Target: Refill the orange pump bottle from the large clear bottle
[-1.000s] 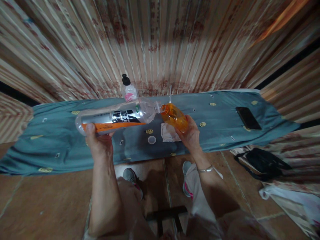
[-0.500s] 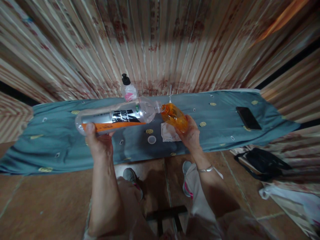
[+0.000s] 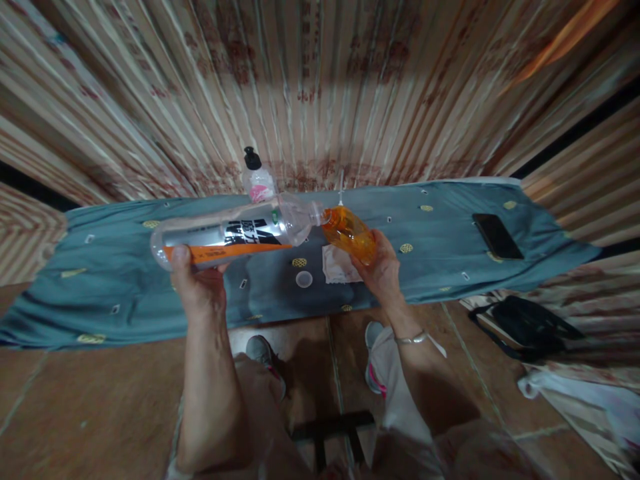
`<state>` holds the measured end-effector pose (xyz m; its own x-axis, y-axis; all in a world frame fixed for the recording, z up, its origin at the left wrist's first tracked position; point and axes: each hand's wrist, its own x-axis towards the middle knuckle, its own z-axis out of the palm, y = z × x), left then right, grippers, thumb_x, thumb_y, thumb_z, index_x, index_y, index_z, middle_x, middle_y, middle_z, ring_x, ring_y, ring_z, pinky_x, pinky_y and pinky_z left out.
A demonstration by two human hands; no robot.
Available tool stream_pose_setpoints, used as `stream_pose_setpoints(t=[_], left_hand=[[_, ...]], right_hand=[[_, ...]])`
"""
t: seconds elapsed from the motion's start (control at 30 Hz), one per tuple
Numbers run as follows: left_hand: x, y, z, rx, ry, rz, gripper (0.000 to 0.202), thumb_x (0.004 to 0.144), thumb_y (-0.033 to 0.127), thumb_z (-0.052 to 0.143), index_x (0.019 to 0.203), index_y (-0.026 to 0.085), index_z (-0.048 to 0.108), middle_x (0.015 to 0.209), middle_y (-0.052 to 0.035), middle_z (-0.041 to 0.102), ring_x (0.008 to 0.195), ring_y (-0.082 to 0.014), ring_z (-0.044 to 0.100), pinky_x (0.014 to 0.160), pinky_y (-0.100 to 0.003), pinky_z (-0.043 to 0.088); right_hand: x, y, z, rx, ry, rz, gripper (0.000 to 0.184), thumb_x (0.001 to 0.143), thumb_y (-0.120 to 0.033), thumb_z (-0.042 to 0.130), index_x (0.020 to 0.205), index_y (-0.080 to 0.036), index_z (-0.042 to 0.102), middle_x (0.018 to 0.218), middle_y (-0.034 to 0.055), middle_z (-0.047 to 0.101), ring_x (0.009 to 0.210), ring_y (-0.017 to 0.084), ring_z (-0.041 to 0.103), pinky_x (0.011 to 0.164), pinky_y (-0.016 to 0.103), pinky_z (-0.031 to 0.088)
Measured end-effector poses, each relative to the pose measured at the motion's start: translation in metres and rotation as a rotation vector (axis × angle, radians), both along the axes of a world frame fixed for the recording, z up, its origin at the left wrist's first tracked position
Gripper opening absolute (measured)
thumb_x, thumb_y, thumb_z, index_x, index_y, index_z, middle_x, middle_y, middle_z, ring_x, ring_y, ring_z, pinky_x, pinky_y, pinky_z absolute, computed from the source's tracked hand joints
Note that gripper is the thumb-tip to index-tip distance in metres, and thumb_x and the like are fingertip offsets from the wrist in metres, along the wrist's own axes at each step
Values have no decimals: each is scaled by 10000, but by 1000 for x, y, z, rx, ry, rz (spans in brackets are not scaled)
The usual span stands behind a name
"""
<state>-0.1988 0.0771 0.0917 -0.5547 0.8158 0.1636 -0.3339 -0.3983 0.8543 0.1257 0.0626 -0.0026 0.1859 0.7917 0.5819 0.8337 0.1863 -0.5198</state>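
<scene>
My left hand [image 3: 201, 280] is closed around a large clear plastic bottle [image 3: 235, 233] with a silver and orange label. The bottle lies nearly level, its neck pointing right. Closed round the base of a small orange see-through bottle [image 3: 347, 233] is my right hand [image 3: 383, 267]. The two bottle mouths meet, the orange one tilted with its mouth up to the left. Whether liquid is flowing between them I cannot tell. Below them on the cloth lie a small round whitish cap [image 3: 304, 279] and a folded white tissue [image 3: 337, 265].
A clear bottle with a black top [image 3: 257, 180] stands at the back of the table, which has a teal patterned cloth [image 3: 125, 267]. A thin white pump tube [image 3: 341, 190] is behind the orange bottle. A phone [image 3: 497, 236] lies right; a black bag [image 3: 530, 323] sits below it.
</scene>
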Motion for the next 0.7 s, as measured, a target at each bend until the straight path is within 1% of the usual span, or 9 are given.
stream_pose_setpoints(t=[0.17, 0.3, 0.37, 0.5, 0.6, 0.7], left_hand=[[2, -2, 2, -12, -6, 12, 606, 570, 669, 837, 927, 192, 726, 1022, -71, 748, 952, -250, 707, 756, -370, 627], [3, -2, 3, -4, 5, 7, 592, 603, 661, 820, 954, 192, 731, 1037, -85, 754, 1019, -285, 716, 792, -407, 631], [3, -2, 2, -5, -2, 14, 594, 608, 660, 816, 964, 192, 731, 1042, -85, 757, 1014, -283, 719, 789, -404, 631], [3, -1, 3, -14, -20, 24, 604, 575, 659, 834, 939, 188, 734, 1037, -84, 763, 947, -255, 718, 740, -364, 629], [4, -1, 4, -19, -34, 19, 619, 534, 656, 859, 923, 190, 737, 1039, -78, 763, 921, -240, 712, 701, -332, 622], [4, -1, 4, -21, -47, 29, 635, 520, 665, 863, 918, 186, 741, 1019, -76, 761, 875, -220, 701, 654, -293, 600]], right_hand=[[0, 0, -1, 15, -12, 6, 687, 831, -365, 718, 1442, -160, 482, 1340, 178, 681, 1252, 327, 655, 1085, 548, 553], [1, -1, 0, 8, 4, 10, 677, 835, -377, 717, 1430, -143, 492, 1334, 195, 679, 1255, 336, 655, 1087, 559, 550], [1, 0, 1, -5, 15, 17, 660, 838, -393, 714, 1414, -148, 505, 1309, 186, 690, 1230, 334, 668, 1067, 558, 565], [-1, 0, 2, -11, 29, 10, 650, 826, -384, 716, 1403, -168, 509, 1289, 165, 697, 1210, 333, 674, 1060, 573, 566], [-1, 1, 3, -21, 23, 3, 645, 815, -346, 726, 1397, -170, 510, 1292, 168, 696, 1218, 330, 670, 1074, 562, 557], [-1, 0, 3, -18, 12, 2, 667, 808, -342, 738, 1406, -167, 500, 1303, 172, 691, 1228, 331, 664, 1082, 557, 551]])
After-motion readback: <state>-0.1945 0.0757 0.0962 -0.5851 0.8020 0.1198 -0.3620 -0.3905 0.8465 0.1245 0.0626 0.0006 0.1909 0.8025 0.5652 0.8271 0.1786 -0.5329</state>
